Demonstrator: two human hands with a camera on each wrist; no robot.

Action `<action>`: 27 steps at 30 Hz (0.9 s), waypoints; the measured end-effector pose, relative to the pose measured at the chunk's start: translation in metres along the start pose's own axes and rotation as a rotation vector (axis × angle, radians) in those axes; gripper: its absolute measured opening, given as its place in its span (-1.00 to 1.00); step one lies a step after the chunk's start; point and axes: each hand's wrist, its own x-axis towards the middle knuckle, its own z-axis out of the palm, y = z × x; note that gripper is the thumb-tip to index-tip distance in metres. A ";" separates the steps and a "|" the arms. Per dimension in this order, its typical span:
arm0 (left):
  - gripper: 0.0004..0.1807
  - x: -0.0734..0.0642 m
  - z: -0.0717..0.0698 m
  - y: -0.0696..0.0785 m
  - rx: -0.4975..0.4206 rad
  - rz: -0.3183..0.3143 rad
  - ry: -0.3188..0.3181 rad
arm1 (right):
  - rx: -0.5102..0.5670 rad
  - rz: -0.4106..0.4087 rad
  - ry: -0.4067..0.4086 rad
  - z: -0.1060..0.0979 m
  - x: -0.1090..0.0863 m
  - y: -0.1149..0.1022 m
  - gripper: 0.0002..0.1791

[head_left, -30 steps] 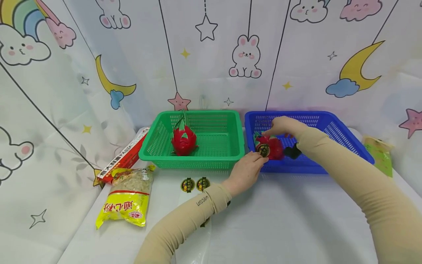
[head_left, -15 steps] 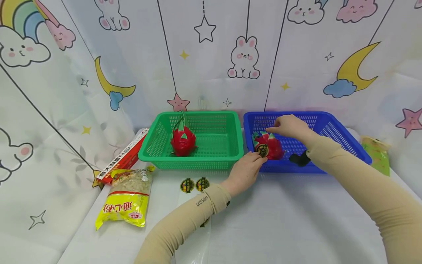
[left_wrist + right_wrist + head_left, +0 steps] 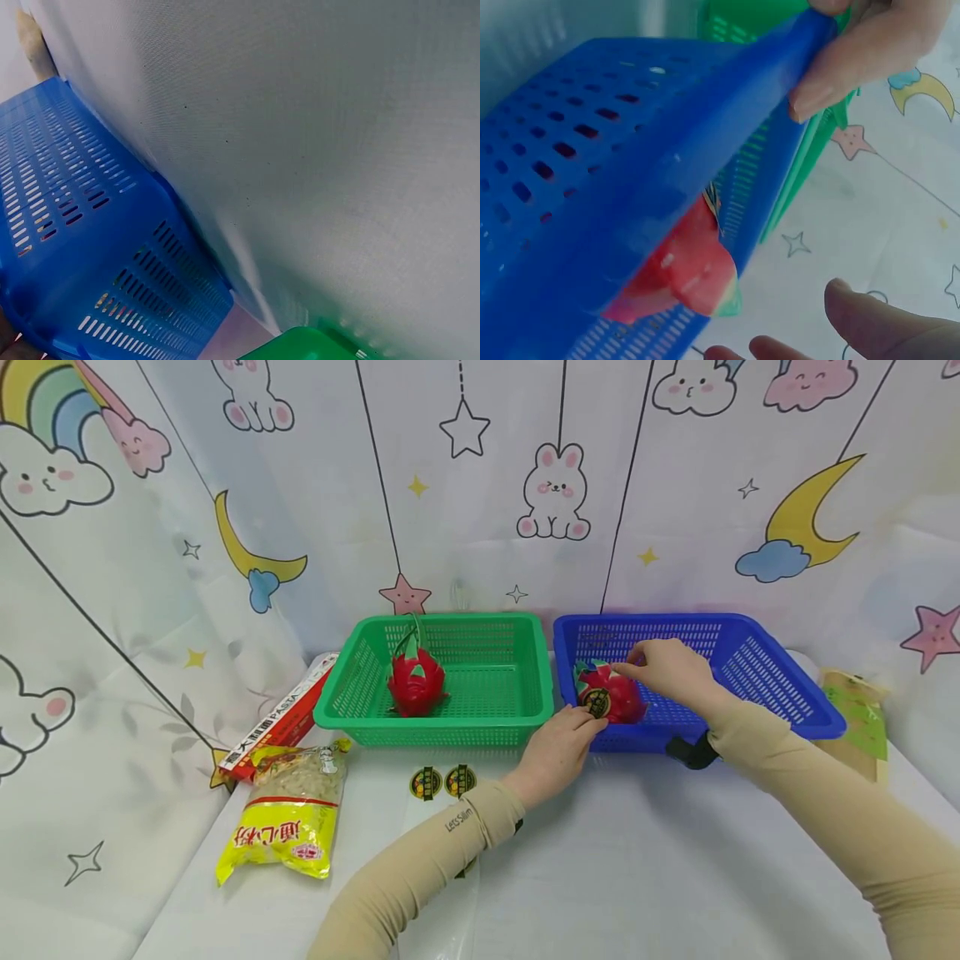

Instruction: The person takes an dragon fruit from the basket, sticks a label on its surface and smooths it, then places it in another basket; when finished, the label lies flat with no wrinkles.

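In the head view, a red dragon fruit point(image 3: 624, 697) with green-tipped scales lies in the front left of the blue basket point(image 3: 780, 660). A round black-and-gold sticker point(image 3: 597, 703) sits on its left side. My left hand point(image 3: 557, 756) holds the basket's rim at the front left corner; the right wrist view shows its fingertips point(image 3: 810, 97) over that rim. Above the fruit's right side is my right hand point(image 3: 671, 672), holding nothing, its thumb and fingers apart in the right wrist view. Another dragon fruit point(image 3: 417, 683) lies in the green basket point(image 3: 435, 727).
Left of the baskets lie a yellow bag of pasta point(image 3: 288, 814) and a red-and-white pasta box point(image 3: 281, 718). A clear sheet with round stickers point(image 3: 426, 783) lies on the white table, partly under my left arm. Beyond the blue basket stands a green packet point(image 3: 855, 718).
My right hand has lifted from the dragon fruit and sticker, then shifted right and slightly back down over the fruit. My left hand stays at the basket's corner.
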 end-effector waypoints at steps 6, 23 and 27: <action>-0.72 -0.001 0.001 0.000 0.007 0.008 0.025 | 0.015 -0.024 0.038 0.009 -0.011 0.003 -0.52; -0.71 -0.003 0.008 -0.001 -0.012 0.009 0.053 | -0.017 -0.076 0.203 0.039 -0.045 0.005 -0.65; -0.69 -0.003 0.008 -0.002 -0.045 -0.004 0.038 | -0.022 -0.080 0.227 0.042 -0.051 0.006 -0.67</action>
